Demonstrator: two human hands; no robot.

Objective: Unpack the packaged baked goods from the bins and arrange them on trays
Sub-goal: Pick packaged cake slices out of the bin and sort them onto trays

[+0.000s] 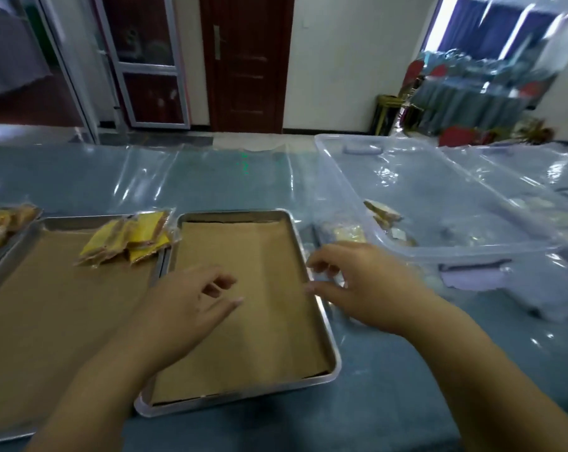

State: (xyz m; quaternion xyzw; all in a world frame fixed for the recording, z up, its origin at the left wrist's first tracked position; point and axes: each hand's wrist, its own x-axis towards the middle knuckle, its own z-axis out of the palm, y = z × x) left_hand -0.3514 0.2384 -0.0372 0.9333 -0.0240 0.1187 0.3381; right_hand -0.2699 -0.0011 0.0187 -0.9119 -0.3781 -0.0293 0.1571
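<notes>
Both forearms reach in from the near edge over a steel tray lined with brown paper, its long axis running near to far with the far end leaning slightly left. Over that paper hovers the left hand, fingers loosely curled and holding nothing. At the tray's right rim sits the right hand, thumb and forefinger apart; something shiny blurs between them, and I cannot tell whether they pinch anything. Left of this tray, just beside it, lies a second lined tray with yellow packets bunched in its far right corner, their long sides running roughly left to right. At the far left edge a third tray carries more wrapped goods. To the right, a clear plastic bin stands tilted, with wrapped baked goods in its near left corner; another pale packet shows at the bin's near left corner. Everything rests on a blue table under a clear plastic sheet.
</notes>
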